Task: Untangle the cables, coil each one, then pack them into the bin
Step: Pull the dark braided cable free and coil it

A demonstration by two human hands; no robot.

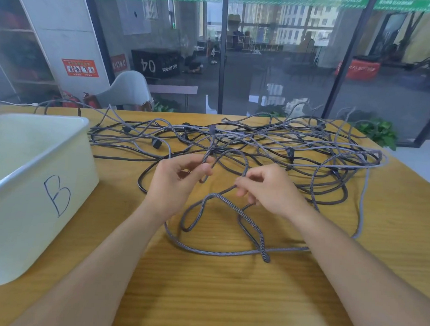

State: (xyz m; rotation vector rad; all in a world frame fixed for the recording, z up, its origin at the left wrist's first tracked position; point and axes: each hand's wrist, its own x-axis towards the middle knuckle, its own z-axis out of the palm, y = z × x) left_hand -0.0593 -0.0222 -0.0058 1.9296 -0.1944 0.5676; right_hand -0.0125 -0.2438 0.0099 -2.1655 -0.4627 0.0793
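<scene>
- Near the front edge of the wooden worktop (228,297), both bare hands work one grey braided cable (241,215); its slack lies in loose loops between the forearms.
- Left hand (174,183): fingers curled, thumb and forefinger pinching a strand of that cable where it rises toward the heap.
- Right hand (269,189): fingers curled, pinching the same cable just beside the left hand's hold; the strand passes under the knuckles, so the exact contact is partly hidden.
- Risk: pulling hard from here could cinch the crossings in the tangle (258,145) rather than free them, since the strand runs straight into the thickest part.
- Risk: the near loops cross themselves; drawing an end through the wrong side may set a knot.
- Risk: dragging the whole heap could send far strands off the back edge, where some already stick up.
- Look of the cables: several long leads, grey woven and smooth black, spread wide across the middle and right of the worktop, overlapping many times; dark plugs show here and there.
- White bin (37,193), marked "B", stands at the left, apart from the heap; no cable seen inside, so judged early in the job.
</scene>
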